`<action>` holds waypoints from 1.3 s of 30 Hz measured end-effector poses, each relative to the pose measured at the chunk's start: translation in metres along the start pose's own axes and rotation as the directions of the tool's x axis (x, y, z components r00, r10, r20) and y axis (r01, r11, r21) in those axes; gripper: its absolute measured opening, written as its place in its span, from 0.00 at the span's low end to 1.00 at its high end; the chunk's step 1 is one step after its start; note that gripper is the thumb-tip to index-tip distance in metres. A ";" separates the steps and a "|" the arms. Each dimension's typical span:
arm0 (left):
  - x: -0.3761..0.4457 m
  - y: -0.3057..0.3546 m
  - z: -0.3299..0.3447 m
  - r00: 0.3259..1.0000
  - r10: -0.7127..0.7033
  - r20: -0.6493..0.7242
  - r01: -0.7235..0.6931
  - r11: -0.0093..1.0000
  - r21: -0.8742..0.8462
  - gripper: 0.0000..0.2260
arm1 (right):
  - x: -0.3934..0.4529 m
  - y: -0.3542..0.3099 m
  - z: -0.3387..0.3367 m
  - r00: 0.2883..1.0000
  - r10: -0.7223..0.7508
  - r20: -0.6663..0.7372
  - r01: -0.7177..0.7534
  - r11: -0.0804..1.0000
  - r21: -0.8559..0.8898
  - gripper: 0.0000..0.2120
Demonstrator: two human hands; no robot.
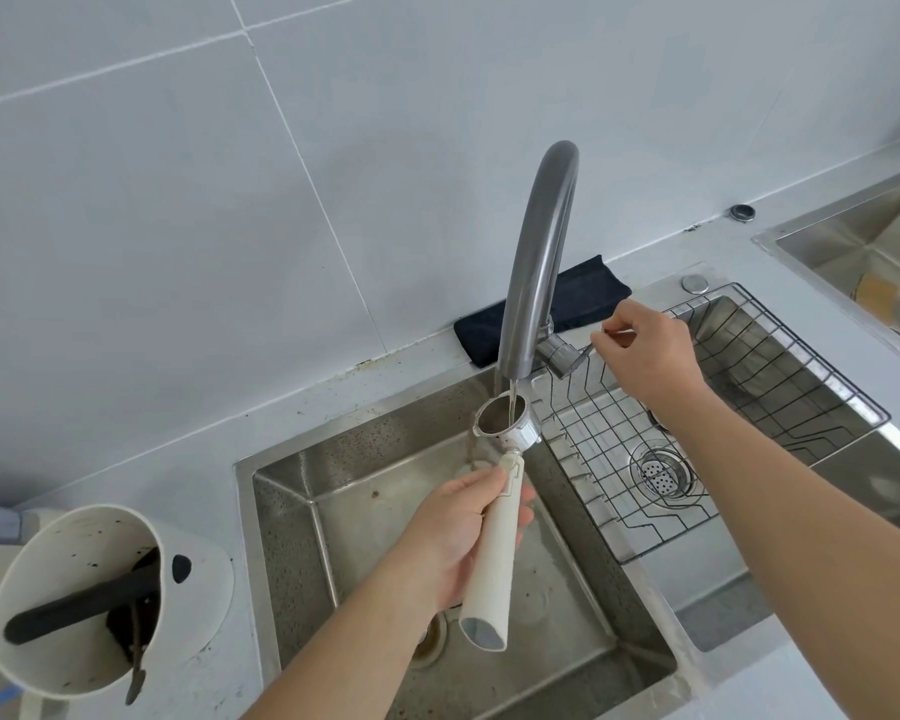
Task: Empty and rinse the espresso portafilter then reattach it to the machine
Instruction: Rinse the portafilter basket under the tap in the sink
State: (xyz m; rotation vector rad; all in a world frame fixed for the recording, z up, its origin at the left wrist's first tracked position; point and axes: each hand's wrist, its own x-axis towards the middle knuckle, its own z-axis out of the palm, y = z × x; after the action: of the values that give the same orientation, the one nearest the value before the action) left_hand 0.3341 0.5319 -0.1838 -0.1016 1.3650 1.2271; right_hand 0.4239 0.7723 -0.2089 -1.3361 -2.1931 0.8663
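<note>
My left hand point(458, 527) grips the cream handle of the portafilter point(494, 537) over the left sink basin point(567, 605). Its metal basket point(505, 420) faces up right under the spout of the grey faucet point(539, 252). A thin stream of water runs from the spout into the basket. My right hand point(650, 356) pinches the thin faucet lever point(591, 348) with its fingertips. The espresso machine is out of view.
A white knock box point(100, 605) with a black bar and dark grounds stands on the counter at lower left. A wire rack point(697, 433) lies over the right basin with its drain point(661, 472). A dark cloth point(578, 298) is folded behind the faucet. Another steel sink point(853, 246) sits far right.
</note>
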 end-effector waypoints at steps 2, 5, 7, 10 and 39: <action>-0.001 0.001 -0.002 1.000 -0.004 -0.028 0.005 0.999 0.039 0.12 | 0.000 0.001 0.000 1.000 0.000 0.000 0.000 1.000 0.004 0.06; 0.000 0.003 -0.007 0.999 0.004 -0.054 0.002 0.994 0.113 0.10 | -0.001 0.000 -0.001 1.000 0.003 0.002 -0.003 1.000 0.002 0.06; -0.002 0.006 -0.010 0.997 0.028 -0.066 -0.015 0.984 0.180 0.09 | 0.000 0.000 -0.001 1.000 0.001 0.004 -0.001 1.000 -0.003 0.06; -0.007 0.011 -0.013 0.994 0.077 -0.077 -0.048 0.948 0.315 0.06 | -0.001 -0.001 -0.001 1.000 0.004 -0.004 -0.004 1.000 0.002 0.06; -0.007 0.012 -0.017 0.865 0.501 0.028 -0.471 0.791 0.390 0.17 | -0.005 -0.006 -0.003 0.999 0.035 0.004 -0.035 0.999 0.025 0.06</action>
State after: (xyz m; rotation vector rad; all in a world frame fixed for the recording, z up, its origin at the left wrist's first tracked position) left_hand 0.3165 0.5213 -0.1766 0.5221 1.7437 1.3522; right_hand 0.4245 0.7671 -0.2028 -1.3662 -2.1603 0.9060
